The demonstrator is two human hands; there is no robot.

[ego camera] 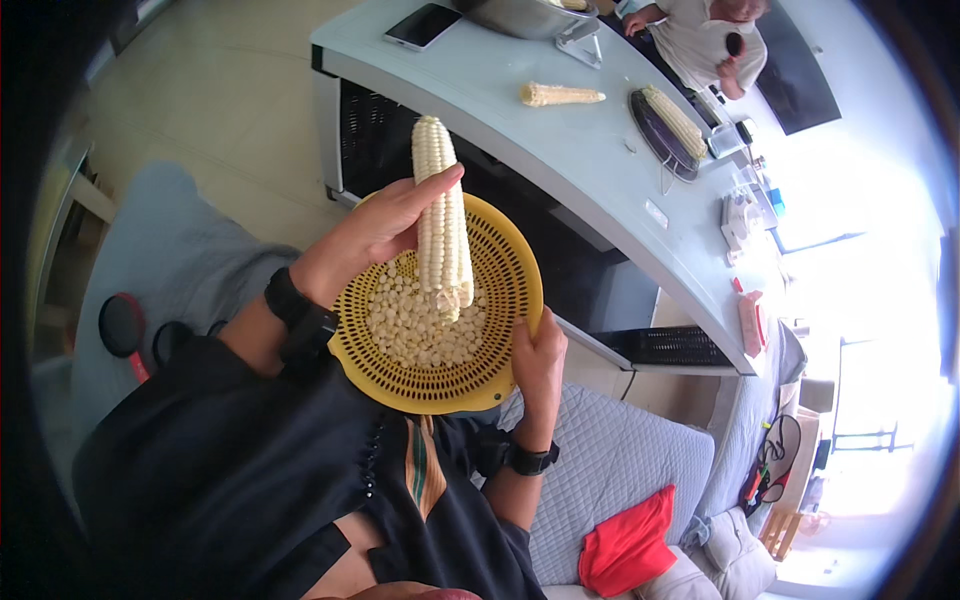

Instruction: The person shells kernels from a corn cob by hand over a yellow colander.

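My left hand (382, 225) holds an ear of white corn (442, 202) upright in the picture, its thumb across the kernels. The ear is over a yellow plastic colander (517, 262), whose bottom holds many loose white corn kernels (420, 330). My right hand (538, 349) grips the colander's right rim, thumb on top. The colander is at my lap, and the ear hides part of its inside. A bare corn cob (562, 95) lies on the light table (480, 82) beyond.
On the table are a phone (422, 27), a metal bowl (510, 16) and an ear of corn (675, 124) on a dark oval tray (652, 135). Another person (705, 45) stands behind it. A red cloth (630, 536) lies on the quilted sofa (600, 450).
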